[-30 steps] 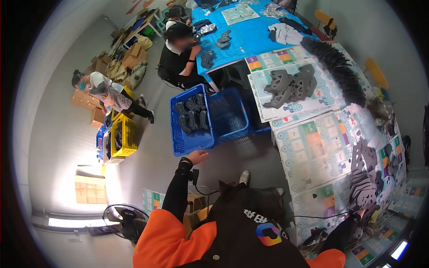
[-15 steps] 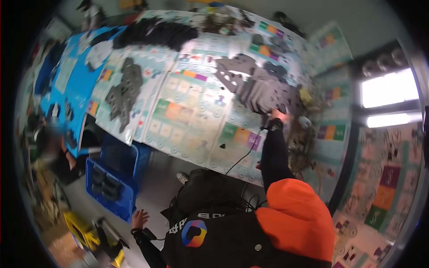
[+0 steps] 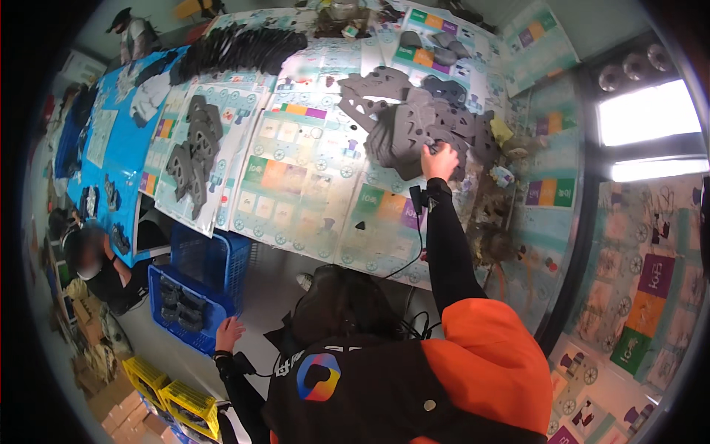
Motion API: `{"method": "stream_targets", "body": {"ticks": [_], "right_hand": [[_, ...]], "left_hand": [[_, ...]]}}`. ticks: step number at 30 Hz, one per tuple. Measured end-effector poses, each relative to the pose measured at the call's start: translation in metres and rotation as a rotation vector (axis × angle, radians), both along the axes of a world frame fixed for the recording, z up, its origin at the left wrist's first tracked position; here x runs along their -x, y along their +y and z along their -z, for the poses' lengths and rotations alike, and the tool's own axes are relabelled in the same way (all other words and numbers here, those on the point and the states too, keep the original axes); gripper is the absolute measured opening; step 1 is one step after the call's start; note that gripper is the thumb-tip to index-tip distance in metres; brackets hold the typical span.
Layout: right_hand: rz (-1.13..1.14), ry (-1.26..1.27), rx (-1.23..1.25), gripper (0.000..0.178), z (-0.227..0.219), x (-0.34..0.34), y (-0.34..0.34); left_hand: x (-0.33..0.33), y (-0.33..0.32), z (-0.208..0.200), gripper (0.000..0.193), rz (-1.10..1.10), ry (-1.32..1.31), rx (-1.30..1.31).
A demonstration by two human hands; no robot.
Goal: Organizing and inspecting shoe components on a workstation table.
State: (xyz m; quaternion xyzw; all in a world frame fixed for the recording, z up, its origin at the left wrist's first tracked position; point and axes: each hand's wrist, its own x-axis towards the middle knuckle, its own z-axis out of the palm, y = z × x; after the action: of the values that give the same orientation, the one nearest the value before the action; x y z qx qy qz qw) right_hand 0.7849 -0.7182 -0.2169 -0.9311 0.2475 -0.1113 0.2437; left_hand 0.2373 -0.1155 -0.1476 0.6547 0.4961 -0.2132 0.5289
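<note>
Sheet-covered table, grey pieces, seemingly stacked

The heaped pieces are dull grey and the row of strips black, on a whitish worktop patterned with teal wheels and green, orange and purple blocks. The cloth is bright blue, the near crate deeper blue, the baskets yellow. An orange sleeve adjoins the black apron.

flat grey pieces before you, pierced with cut-out holes, overlapping in a leaning stack, some splayed toward the far edge, near your worktop's right end
</note>
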Motion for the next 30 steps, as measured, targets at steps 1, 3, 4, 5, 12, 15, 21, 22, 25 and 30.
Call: {"method": "stream_targets", "body": {"ticks": [1, 3, 4, 5, 12, 15, 21, 22, 25, 30], "right_hand": [[-0.008, 0.058, 0.034, 0.061, -0.018, 0.008, 0.033], [-0.073, 0.222, 0.307, 0.068, -0.039, 0.008, 0.080], [-0.134, 0.325, 0.363, 0.060, -0.059, 0.014, 0.090], [0.043, 0.363, 0.409, 0.065, -0.035, -0.010, 0.054], [-0.045, 0.214, 0.277, 0.109, 0.047, -0.041, -0.005], [-0.104, 0.135, 0.321, 0.082, 0.040, -0.039, 0.008], [-0.473, -0.159, 0.253, 0.058, -0.018, -0.034, 0.013], [-0.575, -0.233, 0.207, 0.049, -0.032, -0.029, 0.014], [-0.793, -0.147, -0.015, 0.033, -0.081, 0.006, 0.106], [-1.020, 0.020, -0.400, 0.031, -0.159, 0.081, 0.230]], "left_hand": [[0.023, 0.002, -0.009, 0.041, -0.027, -0.002, -0.024], [0.056, 0.005, -0.017, 0.038, -0.007, -0.096, -0.106], [0.078, 0.009, -0.022, 0.037, 0.028, -0.158, -0.176], [0.032, 0.003, -0.007, 0.037, 0.119, -0.108, -0.102], [0.051, 0.082, -0.019, 0.099, -0.060, -0.059, -1.172], [0.067, 0.145, -0.055, 0.108, -0.272, 0.251, -0.965], [-0.008, 0.233, -0.089, 0.099, -0.112, 0.358, -0.838], [-0.026, 0.242, -0.088, 0.100, -0.038, 0.405, -0.795], [0.016, 0.271, -0.065, 0.101, -0.179, 0.521, -0.806], [0.029, 0.277, -0.014, 0.096, -0.403, 0.214, -0.829]]}}
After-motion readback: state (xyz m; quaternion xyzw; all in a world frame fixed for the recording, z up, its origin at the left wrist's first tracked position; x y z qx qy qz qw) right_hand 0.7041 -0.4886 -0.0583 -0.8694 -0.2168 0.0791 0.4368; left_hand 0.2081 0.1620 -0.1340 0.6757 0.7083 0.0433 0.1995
